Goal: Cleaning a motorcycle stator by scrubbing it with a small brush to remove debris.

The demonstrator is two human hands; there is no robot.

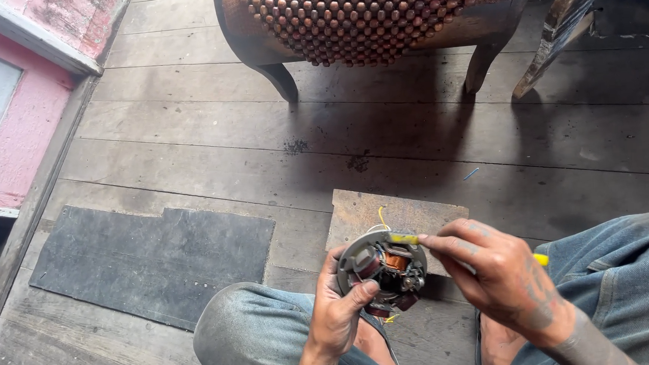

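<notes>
From the head camera, looking down past two knees in blue jeans (pixel 258 334), the left hand (pixel 339 311) holds a round metal plate (pixel 382 272) upright-tilted above the lap, between the knees. Its fingers are closed around the plate's lower left rim, with the thumb (pixel 363 291) pressed across the face. The plate carries a copper-wound coil (pixel 396 261) near its middle and a darker wound part at the left edge – thin yellow and white wires (pixel 380 218) rise from its top rim, and another yellow wire end shows below it.

The right hand (pixel 499 273) comes in from the right, its fingers pinched shut on a yellow-handled tool (pixel 405 239). The yellow tip lies against the plate's upper right rim, and the other end of the handle (pixel 541 259) shows behind the hand, over the right knee. I cannot tell exactly what kind of tool it is, since the hand covers most of it.

Below all this is a floor (pixel 411 133) of worn grey wooden planks. A dark rubber mat (pixel 151 262) lies flat on the floor to the left, and a rusty brown square sheet (pixel 396 212) lies just behind the plate. Farther back stands a wooden chair (pixel 375 17) with a seat cover of wooden beads, its legs resting on the planks. A pink wall (pixel 11 140) edges the floor at the far left
</notes>
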